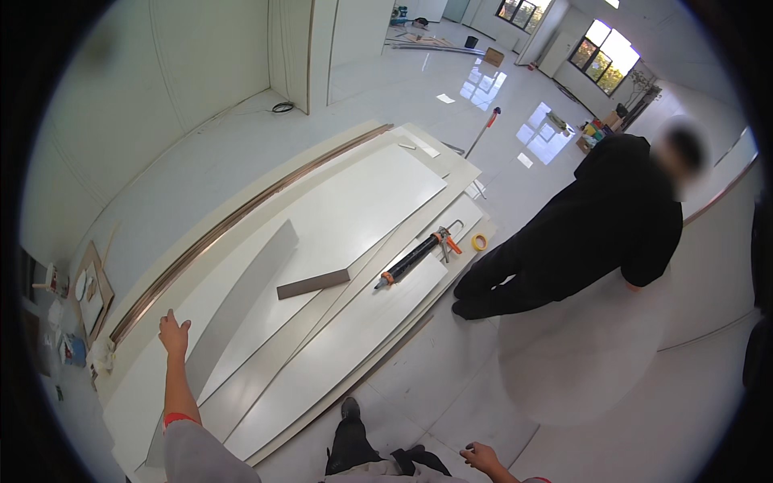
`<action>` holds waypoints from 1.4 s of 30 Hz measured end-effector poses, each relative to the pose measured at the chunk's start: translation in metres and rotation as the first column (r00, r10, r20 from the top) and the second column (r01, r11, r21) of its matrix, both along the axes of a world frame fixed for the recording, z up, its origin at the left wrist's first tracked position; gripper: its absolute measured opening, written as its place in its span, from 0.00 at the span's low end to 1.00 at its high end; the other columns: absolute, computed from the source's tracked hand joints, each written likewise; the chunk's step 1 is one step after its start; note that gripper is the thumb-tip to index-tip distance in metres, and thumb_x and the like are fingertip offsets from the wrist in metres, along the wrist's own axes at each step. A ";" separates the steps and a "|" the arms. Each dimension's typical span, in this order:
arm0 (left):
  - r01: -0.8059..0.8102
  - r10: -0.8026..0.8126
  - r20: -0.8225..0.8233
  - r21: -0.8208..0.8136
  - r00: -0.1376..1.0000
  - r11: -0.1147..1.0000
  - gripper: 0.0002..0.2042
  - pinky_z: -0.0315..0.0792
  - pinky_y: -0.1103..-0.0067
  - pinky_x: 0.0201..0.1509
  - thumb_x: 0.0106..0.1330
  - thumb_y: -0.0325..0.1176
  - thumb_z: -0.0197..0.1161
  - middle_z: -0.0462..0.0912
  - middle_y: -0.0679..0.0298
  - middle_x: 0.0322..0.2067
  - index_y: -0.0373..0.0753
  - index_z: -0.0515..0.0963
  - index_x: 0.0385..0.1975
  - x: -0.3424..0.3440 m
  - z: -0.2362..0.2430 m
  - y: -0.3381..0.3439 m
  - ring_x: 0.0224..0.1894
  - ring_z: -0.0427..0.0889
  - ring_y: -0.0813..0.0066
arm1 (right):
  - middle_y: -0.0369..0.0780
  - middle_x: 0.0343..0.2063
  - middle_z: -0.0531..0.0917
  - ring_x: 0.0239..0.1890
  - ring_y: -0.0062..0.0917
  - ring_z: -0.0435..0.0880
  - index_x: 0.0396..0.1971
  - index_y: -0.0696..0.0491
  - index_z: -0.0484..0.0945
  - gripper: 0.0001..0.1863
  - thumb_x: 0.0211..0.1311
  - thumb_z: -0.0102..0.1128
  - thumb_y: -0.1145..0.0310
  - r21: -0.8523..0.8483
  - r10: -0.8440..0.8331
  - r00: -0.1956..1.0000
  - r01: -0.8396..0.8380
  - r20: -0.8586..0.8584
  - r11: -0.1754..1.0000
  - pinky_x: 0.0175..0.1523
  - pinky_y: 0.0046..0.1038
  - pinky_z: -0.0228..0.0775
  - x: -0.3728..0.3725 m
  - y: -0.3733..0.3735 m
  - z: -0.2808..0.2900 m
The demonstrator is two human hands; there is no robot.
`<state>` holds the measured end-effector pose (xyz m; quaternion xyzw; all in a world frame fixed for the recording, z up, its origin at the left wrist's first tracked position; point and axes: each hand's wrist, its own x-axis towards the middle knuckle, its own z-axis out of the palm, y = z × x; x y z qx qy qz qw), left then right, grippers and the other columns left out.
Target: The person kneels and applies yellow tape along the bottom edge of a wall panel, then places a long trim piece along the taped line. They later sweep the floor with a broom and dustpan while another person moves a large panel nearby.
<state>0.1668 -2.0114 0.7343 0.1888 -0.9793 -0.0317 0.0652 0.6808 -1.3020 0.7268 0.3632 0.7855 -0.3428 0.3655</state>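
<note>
My left hand (174, 331), fingers apart and holding nothing, hovers over a pale panel beside long copper-coloured strips (241, 218). A narrow grey board (233, 310) lies to its right on the stacked white panels (358, 201). Farther along are a short brown-grey strip (313, 283), a black caulking gun (411, 262) with an orange trigger, and a yellow tape roll (479, 242). My right hand (481, 456) hangs over the floor at the lower right, fingers loosely bent and apart, with nothing visible in it.
A person in black (592, 213) stands right of the stack, facing away. A wooden board with items (89, 290) lies at the far left, near a wall (145, 80). A black cable coil (283, 107), a cardboard box (493, 56) and a black bucket (471, 42) sit farther back.
</note>
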 end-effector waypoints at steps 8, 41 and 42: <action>0.216 -0.509 0.228 0.711 0.830 0.670 0.29 0.74 0.65 0.52 0.56 0.52 0.72 0.83 0.51 0.41 0.35 0.78 0.51 0.127 -0.141 0.198 0.47 0.81 0.55 | 0.43 0.33 0.88 0.31 0.26 0.89 0.46 0.58 0.80 0.23 0.63 0.61 0.52 -0.102 -0.222 0.969 0.212 -0.106 0.972 0.38 0.26 0.79 0.006 -0.003 0.015; -0.137 -0.650 0.629 0.755 0.425 0.641 0.19 0.76 0.75 0.40 0.63 0.40 0.67 0.85 0.61 0.36 0.32 0.80 0.47 0.121 -0.014 0.580 0.39 0.84 0.72 | 0.42 0.35 0.84 0.34 0.25 0.86 0.45 0.61 0.77 0.17 0.64 0.60 0.63 -0.347 -0.932 0.343 0.866 -0.113 0.361 0.35 0.28 0.80 0.087 0.270 -0.067; -0.150 -0.645 0.638 0.750 0.420 0.644 0.19 0.77 0.75 0.41 0.64 0.39 0.67 0.85 0.59 0.36 0.31 0.80 0.48 0.109 -0.021 0.584 0.39 0.84 0.71 | 0.42 0.35 0.84 0.34 0.25 0.86 0.46 0.61 0.77 0.17 0.64 0.60 0.63 -0.353 -0.933 0.337 0.864 -0.126 0.359 0.35 0.28 0.81 0.078 0.282 -0.069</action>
